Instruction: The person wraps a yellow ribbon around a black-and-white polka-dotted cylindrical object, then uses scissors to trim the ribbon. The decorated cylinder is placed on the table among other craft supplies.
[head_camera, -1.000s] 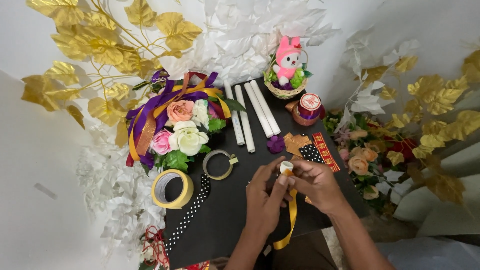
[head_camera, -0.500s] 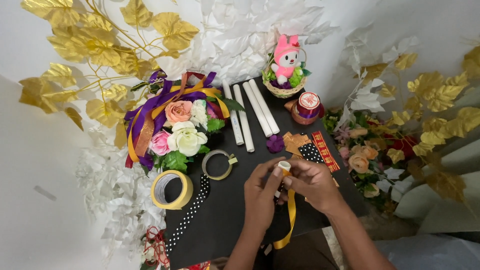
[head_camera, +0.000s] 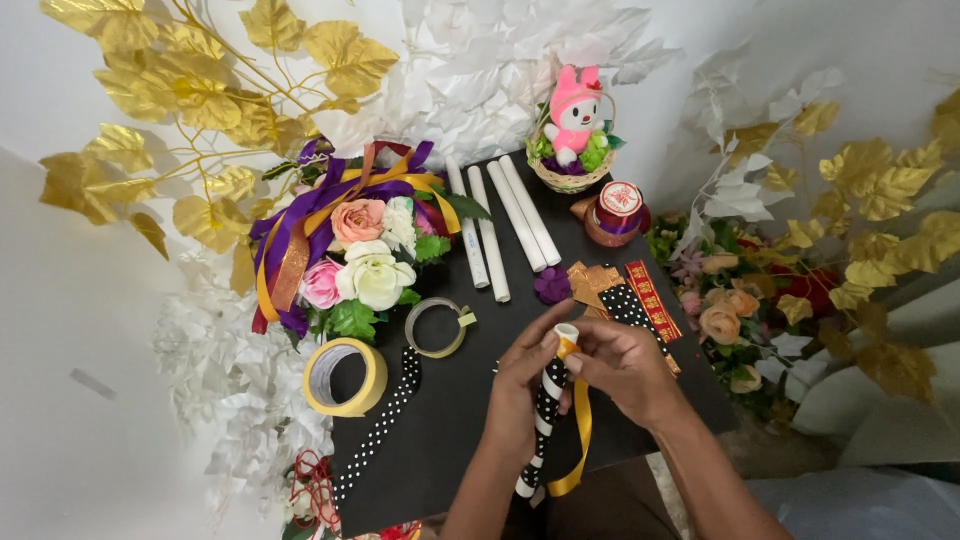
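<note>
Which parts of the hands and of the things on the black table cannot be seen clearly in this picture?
- Head view: left hand covers the middle of the white stick.
- Head view: right hand hides where the yellow ribbon meets the stick's top.
- Head view: bottom edge cuts off the red cord.
- Head view: jar lid print too small to read.

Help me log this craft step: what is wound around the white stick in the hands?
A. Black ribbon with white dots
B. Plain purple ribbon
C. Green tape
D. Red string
A: the white stick, held between the left hand and right hand, carries spiral turns of black ribbon with white dots, with a yellow ribbon hanging beside it.
</note>
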